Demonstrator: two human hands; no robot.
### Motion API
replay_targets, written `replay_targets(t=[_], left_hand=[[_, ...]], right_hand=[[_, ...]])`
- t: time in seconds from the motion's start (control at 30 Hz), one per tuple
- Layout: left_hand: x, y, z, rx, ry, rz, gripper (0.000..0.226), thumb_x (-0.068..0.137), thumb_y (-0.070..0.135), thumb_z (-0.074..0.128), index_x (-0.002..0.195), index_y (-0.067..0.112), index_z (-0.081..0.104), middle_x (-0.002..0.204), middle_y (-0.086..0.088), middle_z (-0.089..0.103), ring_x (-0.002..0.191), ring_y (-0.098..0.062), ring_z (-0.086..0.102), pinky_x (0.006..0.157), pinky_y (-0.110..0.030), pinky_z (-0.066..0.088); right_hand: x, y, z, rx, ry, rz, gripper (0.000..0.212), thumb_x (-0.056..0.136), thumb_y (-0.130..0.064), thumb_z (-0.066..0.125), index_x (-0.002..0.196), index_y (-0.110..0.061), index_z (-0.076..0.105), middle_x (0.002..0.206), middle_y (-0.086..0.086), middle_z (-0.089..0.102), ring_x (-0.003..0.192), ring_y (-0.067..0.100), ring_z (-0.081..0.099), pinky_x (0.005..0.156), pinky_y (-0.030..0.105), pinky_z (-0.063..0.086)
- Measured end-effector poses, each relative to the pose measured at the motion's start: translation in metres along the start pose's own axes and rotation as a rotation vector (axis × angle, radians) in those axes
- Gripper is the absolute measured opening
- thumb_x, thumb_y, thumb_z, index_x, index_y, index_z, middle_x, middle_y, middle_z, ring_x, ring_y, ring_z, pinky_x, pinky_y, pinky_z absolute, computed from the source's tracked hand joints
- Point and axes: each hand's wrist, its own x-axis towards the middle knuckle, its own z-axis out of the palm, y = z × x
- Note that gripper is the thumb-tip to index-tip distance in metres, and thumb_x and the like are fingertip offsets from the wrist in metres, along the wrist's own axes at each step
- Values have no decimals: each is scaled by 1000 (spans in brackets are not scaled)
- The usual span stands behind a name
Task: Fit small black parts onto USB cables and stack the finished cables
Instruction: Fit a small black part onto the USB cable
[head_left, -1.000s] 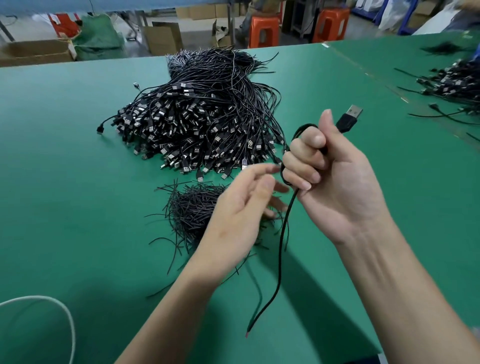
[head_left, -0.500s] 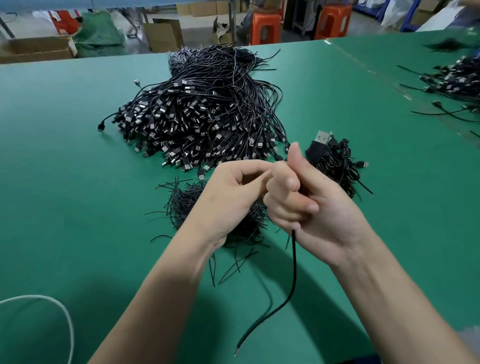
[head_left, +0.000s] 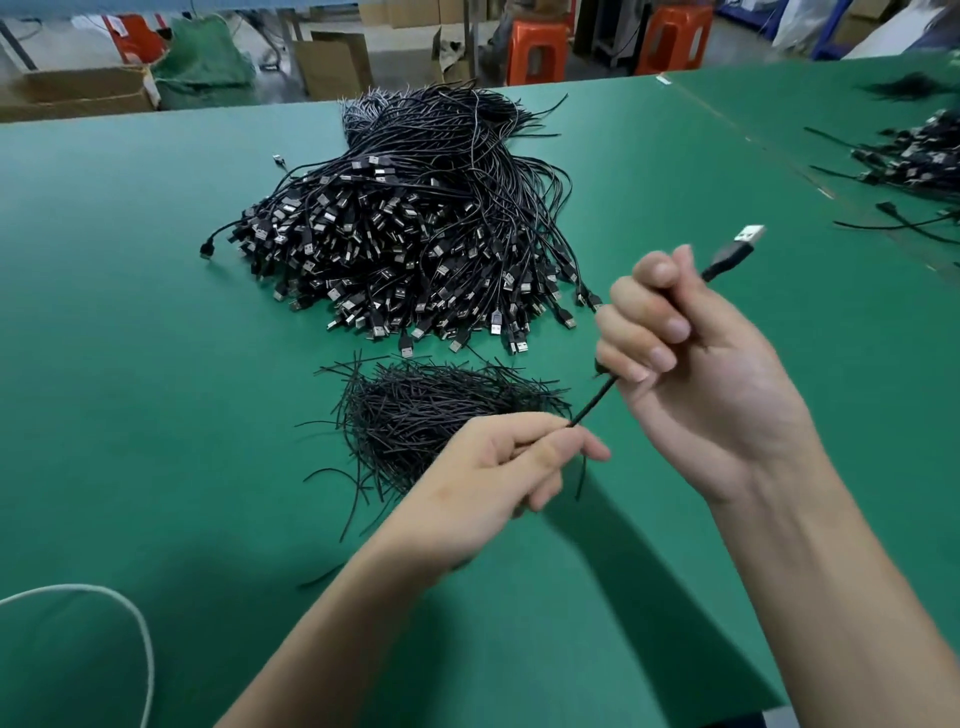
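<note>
Gripping a black USB cable (head_left: 598, 399) in the curled fingers of the right hand (head_left: 691, 374), raised above the green desk (head_left: 130, 364), near right of the big pile of USB cables (head_left: 415, 234). Pinching the cable's lower stretch between thumb and fingers of the left hand (head_left: 498, 478), nearer than the pile. Running straight on a slant, silver plug pointing up, rightward and away. Between pile and left hand, a heap of thin black parts (head_left: 441, 415). Far right of the pile, a second cable pile (head_left: 914, 156).
</note>
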Motion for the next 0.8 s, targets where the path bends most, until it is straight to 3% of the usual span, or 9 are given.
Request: replay_targets(t=[0.1,0.17,0.23,0.3,0.37,0.47,0.6,0.7,0.8], left_hand=[[-2,3,-28,117,-29,0,28,105,36,54,99,26,79,61,3,38,54,-4,32,52,-14,26],[2,12,-41,182,-99,-10,25,101,40,59,91,29,79,61,14,51,57,1,41,56,-13,32],[8,25,-49,240,-161,-53,25,94,40,62,74,32,75,58,17,54,54,4,41,53,-13,32],[14,37,-55,213,-180,-138,36,97,36,60,62,31,68,53,16,45,49,-1,33,47,-17,26],[19,49,-60,261,-129,-180,50,106,35,54,58,25,61,52,14,46,48,-6,34,46,-20,28],[18,60,-50,595,29,-107,54,109,40,48,62,15,57,52,5,60,49,-13,48,54,-31,38],[1,52,-23,758,398,74,41,106,41,44,73,20,58,65,10,63,66,-7,58,70,-32,48],[-10,37,2,720,374,128,32,102,39,39,87,26,64,77,13,69,76,-6,62,81,-36,51],[-15,14,14,653,345,70,27,101,45,42,85,29,57,69,9,58,68,-17,58,72,-46,52]], right_hand=[[-10,-8,2,26,-158,143,33,107,-30,34,84,-18,53,58,-11,38,47,2,34,47,18,29],[-17,-2,5,-11,-270,279,31,105,-30,38,83,-17,56,55,-11,36,45,3,29,46,18,22],[-24,11,9,-116,-372,399,31,103,-30,42,82,-16,59,54,-9,29,45,4,25,44,18,19],[-27,26,10,-333,-420,483,34,104,-30,43,81,-16,64,54,-7,31,47,7,26,45,20,20],[-28,40,7,-579,-327,518,35,106,-32,45,85,-16,68,56,-5,38,49,9,30,49,19,26],[-22,51,0,-718,-58,434,38,107,-36,42,85,-20,69,61,-2,44,52,9,35,49,19,28],[-13,54,-4,-398,115,333,30,102,-33,41,93,-13,62,71,2,51,58,12,40,55,31,20],[-7,54,-7,-269,220,233,42,105,-37,39,109,-5,67,77,2,60,60,12,47,55,26,32],[-5,56,-10,-300,268,168,42,107,-35,38,110,-5,67,92,7,72,78,16,64,62,27,43]])
